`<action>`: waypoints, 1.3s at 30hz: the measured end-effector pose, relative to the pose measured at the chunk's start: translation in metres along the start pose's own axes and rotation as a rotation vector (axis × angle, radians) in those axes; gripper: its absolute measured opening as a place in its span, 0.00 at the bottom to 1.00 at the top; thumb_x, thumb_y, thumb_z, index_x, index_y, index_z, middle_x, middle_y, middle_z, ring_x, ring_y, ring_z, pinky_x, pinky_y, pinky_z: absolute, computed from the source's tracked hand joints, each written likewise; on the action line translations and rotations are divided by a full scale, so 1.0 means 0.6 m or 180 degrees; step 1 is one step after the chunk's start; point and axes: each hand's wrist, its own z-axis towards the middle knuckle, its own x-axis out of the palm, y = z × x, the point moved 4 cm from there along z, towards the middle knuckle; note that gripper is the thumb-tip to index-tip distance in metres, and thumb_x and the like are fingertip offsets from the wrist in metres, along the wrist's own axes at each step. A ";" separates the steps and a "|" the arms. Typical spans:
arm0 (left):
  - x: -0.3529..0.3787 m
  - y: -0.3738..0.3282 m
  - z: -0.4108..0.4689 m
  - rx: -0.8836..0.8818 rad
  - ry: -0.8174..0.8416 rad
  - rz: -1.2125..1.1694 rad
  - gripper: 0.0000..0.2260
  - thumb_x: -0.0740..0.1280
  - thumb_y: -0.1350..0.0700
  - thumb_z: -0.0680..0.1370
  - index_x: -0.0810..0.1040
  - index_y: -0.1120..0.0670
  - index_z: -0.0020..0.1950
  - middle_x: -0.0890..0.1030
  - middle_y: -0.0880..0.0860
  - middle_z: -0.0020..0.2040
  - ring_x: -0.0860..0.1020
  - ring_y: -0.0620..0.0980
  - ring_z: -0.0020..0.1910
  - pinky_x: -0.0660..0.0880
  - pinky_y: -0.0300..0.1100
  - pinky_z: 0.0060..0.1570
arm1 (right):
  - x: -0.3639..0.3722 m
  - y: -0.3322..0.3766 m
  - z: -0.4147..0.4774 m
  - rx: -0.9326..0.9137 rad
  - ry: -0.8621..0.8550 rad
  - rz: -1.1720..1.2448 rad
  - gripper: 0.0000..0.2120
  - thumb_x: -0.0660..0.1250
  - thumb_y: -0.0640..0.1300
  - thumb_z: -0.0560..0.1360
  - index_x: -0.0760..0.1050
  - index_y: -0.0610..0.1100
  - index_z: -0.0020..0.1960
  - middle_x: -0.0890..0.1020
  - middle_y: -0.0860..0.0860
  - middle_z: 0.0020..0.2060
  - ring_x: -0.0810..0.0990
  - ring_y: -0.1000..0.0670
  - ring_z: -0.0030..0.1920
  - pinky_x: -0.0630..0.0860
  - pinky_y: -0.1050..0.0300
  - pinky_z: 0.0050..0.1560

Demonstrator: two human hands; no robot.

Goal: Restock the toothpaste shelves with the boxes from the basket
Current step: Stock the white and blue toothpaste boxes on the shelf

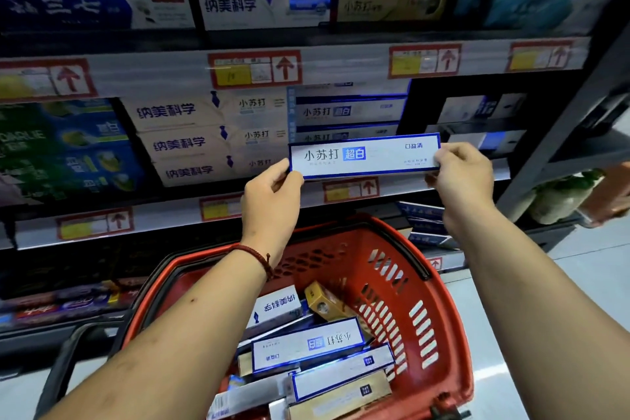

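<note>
Both my arms [170,334] reach up from the bottom. My left hand [269,196] pinches the left end of a white and blue toothpaste box [364,155], and my right hand [460,174] pinches its right end. I hold the box level, just in front of the same kind of boxes [347,111] on the shelf [163,220] at twelve o'clock. At six o'clock sits the red basket [455,317], with more boxes [306,344] lying in it. A red string [255,254] goes round my left wrist.

held box [364,156] 小苏打 超白, 口益清, shelf boxes [180,143] 纳美科学, green boxes [51,147] DARLIE
</note>
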 end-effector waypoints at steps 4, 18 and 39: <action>0.022 0.005 0.012 0.0014 0.0123 0.0121 0.17 0.68 0.57 0.80 0.80 0.51 0.69 0.77 0.28 0.45 0.74 0.24 0.42 0.68 0.24 0.46 | -0.004 -0.007 0.033 -0.0111 -0.0064 -0.0331 0.07 0.63 0.39 0.77 0.80 0.46 0.47 0.83 0.52 0.41 0.79 0.49 0.43 0.75 0.54 0.43; 0.065 0.030 0.047 -0.0032 0.0297 0.0600 0.12 0.67 0.55 0.78 0.83 0.48 0.61 0.76 0.43 0.32 0.69 0.40 0.24 0.67 0.33 0.27 | 0.054 -0.045 0.123 -0.0164 -0.0110 -0.0620 0.05 0.65 0.39 0.76 0.77 0.44 0.51 0.80 0.45 0.45 0.74 0.46 0.40 0.69 0.57 0.41; 0.053 0.025 0.052 -0.0145 -0.0144 0.0609 0.15 0.66 0.55 0.79 0.79 0.48 0.66 0.81 0.48 0.59 0.78 0.49 0.58 0.73 0.38 0.56 | 0.086 -0.063 0.123 -0.0292 0.0139 -0.1144 0.04 0.67 0.39 0.74 0.74 0.39 0.47 0.79 0.42 0.44 0.78 0.39 0.45 0.72 0.51 0.43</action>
